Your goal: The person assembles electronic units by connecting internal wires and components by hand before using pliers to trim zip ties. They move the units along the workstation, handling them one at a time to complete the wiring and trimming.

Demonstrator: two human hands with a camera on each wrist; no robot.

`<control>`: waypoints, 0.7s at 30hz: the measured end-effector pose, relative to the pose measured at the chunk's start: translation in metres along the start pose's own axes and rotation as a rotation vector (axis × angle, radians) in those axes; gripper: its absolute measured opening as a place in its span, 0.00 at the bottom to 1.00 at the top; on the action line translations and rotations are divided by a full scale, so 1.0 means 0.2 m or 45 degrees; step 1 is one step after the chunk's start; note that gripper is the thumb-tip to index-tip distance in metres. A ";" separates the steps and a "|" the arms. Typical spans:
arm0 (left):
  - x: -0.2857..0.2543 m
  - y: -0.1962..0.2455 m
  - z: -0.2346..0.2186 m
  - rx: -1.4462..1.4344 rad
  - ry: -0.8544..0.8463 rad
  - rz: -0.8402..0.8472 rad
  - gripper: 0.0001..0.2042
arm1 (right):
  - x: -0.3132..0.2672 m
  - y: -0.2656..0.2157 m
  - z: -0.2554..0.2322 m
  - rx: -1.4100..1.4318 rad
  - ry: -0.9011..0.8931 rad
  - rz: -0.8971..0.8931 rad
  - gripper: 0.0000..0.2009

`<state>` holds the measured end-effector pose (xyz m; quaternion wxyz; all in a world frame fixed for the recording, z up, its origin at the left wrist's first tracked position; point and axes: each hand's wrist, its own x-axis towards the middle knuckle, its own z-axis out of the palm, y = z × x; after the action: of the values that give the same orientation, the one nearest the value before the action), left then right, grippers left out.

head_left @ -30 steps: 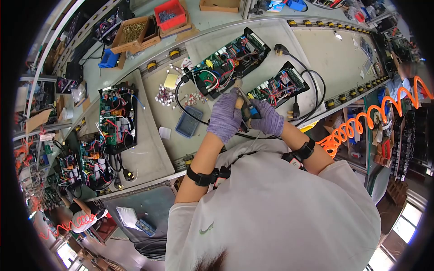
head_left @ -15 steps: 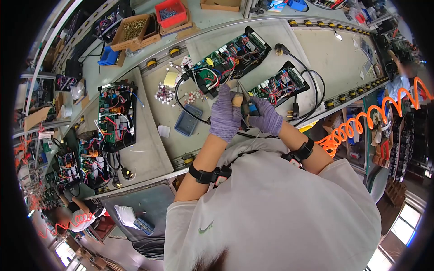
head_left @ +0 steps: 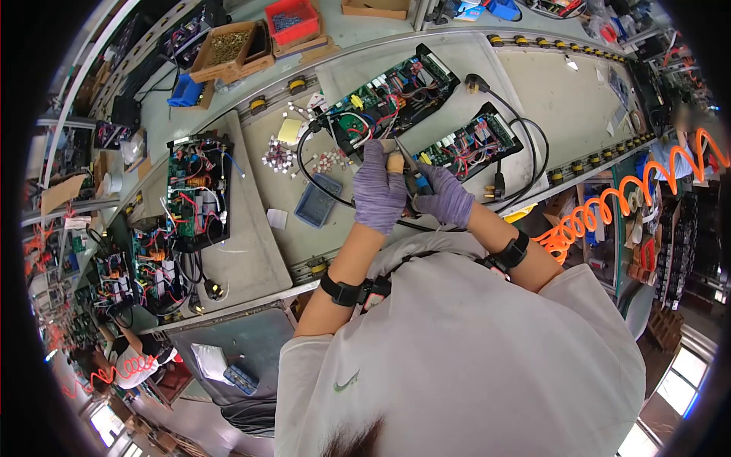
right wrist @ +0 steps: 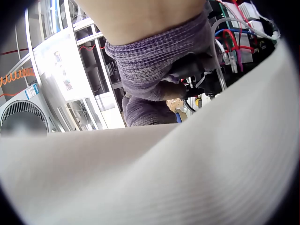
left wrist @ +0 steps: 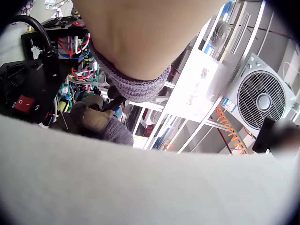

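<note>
Both hands wear purple knit gloves with tan finger coverings, and they meet before two open black units. My left hand (head_left: 378,192) bends its fingers at the near edge of the upper wired unit (head_left: 388,95), thumb out toward the right hand. What it pinches is hidden, and I cannot tell if it holds a wire. My right hand (head_left: 448,199) grips a hand tool (head_left: 421,183) with a blue handle and slim grey tip, which points toward the left fingertips. The smaller wired unit (head_left: 472,145) lies just beyond the right hand. In the left wrist view, a red rocker switch (left wrist: 24,104) shows on a black housing.
Loose white connectors (head_left: 278,156) lie around a yellow pad (head_left: 289,129) on the left. A blue tray (head_left: 318,200) sits beside the left forearm. Black power cords (head_left: 525,145) loop at right. More open units (head_left: 199,190) stand at far left, and a red parts bin (head_left: 292,21) at the back.
The left hand and its thumb shift slightly, and the fingers move a little away from the upper unit's edge. The right hand keeps hold of the tool, nearly in place.
</note>
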<state>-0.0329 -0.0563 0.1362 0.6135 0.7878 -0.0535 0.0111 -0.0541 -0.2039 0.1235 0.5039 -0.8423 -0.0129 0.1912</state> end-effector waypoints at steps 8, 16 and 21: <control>0.00 -0.04 0.04 0.014 0.180 0.028 0.11 | -0.02 -0.10 -0.03 0.064 -0.053 0.131 0.19; -0.01 -0.03 0.05 0.081 0.277 0.154 0.13 | -0.03 -0.09 -0.02 -0.036 -0.013 0.088 0.19; 0.01 0.00 0.00 0.141 0.154 0.058 0.11 | -0.04 -0.09 -0.04 -0.031 -0.030 0.096 0.20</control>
<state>-0.0308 -0.0553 0.1358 0.5707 0.8170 -0.0336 0.0755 -0.0556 -0.2024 0.1446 0.4860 -0.8458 0.0106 0.2197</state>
